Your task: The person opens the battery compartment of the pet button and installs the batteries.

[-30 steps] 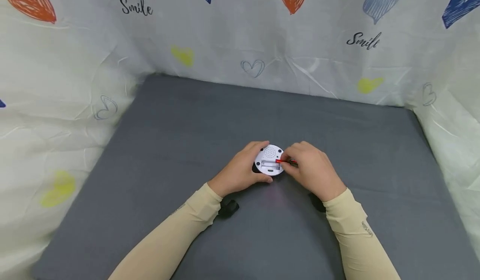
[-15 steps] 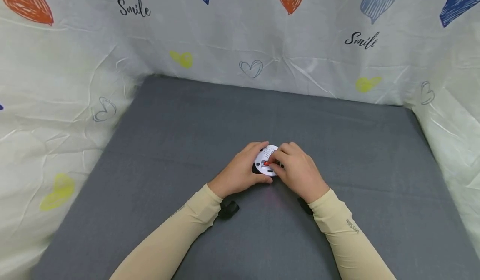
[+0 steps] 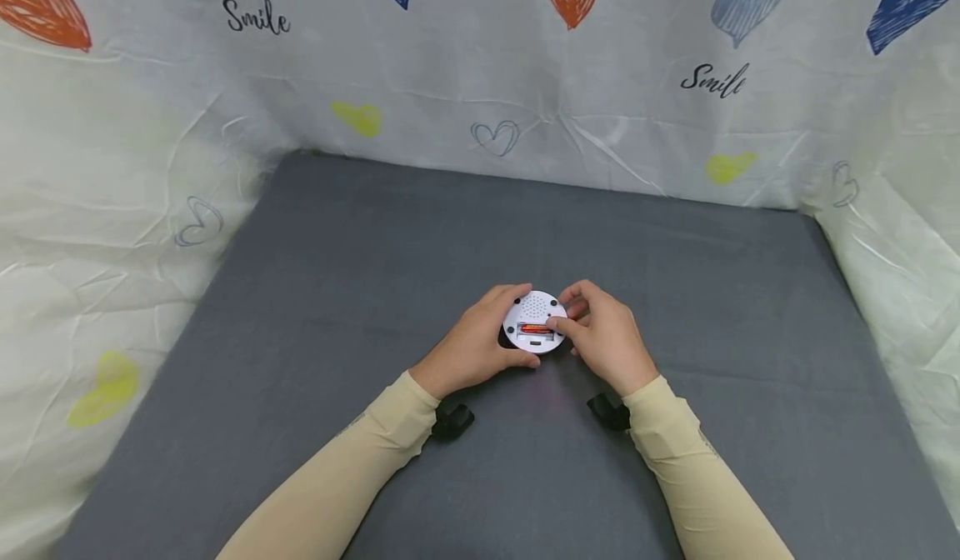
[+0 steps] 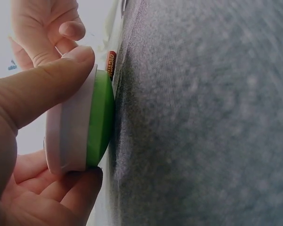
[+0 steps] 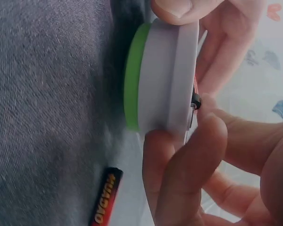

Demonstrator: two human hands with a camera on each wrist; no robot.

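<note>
A round white device (image 3: 536, 305) with speaker holes shows an uncovered battery compartment upward; its green underside (image 4: 100, 117) faces the cloth. My left hand (image 3: 471, 345) grips the device around its left side, thumb on the near edge and fingers on the far edge. A red battery (image 3: 532, 328) lies in the compartment. My right hand (image 3: 611, 343) has its thumb on the battery's right end, while a finger touches the device's rim in the right wrist view. A second battery (image 5: 106, 195), red with a black end, rests on the cloth beneath the right hand, hidden in the head view.
Dark grey cloth (image 3: 375, 252) covers the table. White curtains (image 3: 450, 68) printed with hearts stand behind it and along both sides. Black wrist straps (image 3: 453, 421) hang below both wrists.
My right hand has carried the battery leftward into the compartment and let go of its pinch; the thumb now rests on its end. My left hand keeps its hold.
</note>
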